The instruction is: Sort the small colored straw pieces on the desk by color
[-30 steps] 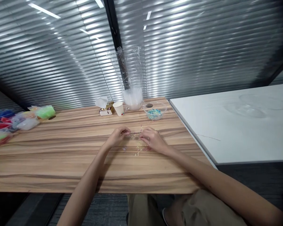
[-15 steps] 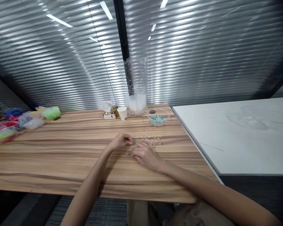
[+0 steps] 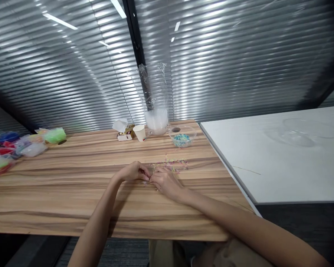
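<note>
My left hand is low over the wooden table, thumb and fingers pinched together at about the spot where my right hand's fingertips are. My right hand rests on the wood with its fingers bent and drawn together. What either pinch holds is too small to make out. Just beyond the hands lies a loose scatter of small pink, yellow and green pieces. A few tiny clear bits lie under the fingertips. Farther back stands a clear round bowl holding small blue and green pieces.
At the table's back stand a tissue box, a paper cup and a plastic-wrapped stack of white containers. Colourful bags lie at the far left. A white table adjoins on the right, with clear lids.
My left hand has come down toward me and now meets the right hand's fingertips. My right hand has shifted slightly left. The whole view has moved a little.
</note>
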### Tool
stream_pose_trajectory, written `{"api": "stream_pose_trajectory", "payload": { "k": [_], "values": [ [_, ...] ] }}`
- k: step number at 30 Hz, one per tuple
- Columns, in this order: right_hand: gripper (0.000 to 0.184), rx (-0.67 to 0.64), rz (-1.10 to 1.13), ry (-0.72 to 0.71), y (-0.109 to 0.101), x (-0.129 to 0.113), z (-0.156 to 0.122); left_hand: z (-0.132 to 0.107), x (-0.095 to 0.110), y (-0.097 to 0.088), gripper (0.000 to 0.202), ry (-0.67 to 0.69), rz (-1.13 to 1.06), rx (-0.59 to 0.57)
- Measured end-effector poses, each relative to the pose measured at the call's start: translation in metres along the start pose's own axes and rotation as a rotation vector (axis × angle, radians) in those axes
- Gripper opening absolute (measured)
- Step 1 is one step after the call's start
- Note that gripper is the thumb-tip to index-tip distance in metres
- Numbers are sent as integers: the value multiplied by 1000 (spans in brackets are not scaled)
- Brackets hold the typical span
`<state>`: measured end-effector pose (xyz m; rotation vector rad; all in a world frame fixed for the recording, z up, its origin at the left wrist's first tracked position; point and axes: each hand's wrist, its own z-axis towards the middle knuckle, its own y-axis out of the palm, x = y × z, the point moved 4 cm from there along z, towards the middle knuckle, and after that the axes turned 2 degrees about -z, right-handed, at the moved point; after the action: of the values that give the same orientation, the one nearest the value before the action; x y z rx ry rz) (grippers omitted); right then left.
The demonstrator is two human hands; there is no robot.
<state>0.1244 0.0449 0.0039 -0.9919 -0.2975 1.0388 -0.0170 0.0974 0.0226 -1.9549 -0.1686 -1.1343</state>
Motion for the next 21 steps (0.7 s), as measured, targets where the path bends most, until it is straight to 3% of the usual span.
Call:
{"api": "stream_pose_trajectory", "payload": {
  "k": [3, 6, 10, 14, 17, 21],
  "values": [
    [13, 11, 18, -15, 4, 0, -1, -4, -3, -2, 16, -31, -4, -52],
    [13, 33, 35, -42, 0, -3, -2, -4, 0, -3, 16, -8, 42, 0],
    [15, 143, 100, -18, -26, 3, -1, 10, 12, 0, 18, 99, 165, 293],
    [12, 344, 130, 226, -55, 38, -4, 31, 23, 15, 22, 269, 313, 549],
    [13, 379, 105, 358, -56, 64, -9, 43, 23, 24, 21, 242, 474, 642],
    [12, 328, 89, 338, -45, 74, -11, 48, 15, 24, 19, 168, 550, 683]
  ]
}}
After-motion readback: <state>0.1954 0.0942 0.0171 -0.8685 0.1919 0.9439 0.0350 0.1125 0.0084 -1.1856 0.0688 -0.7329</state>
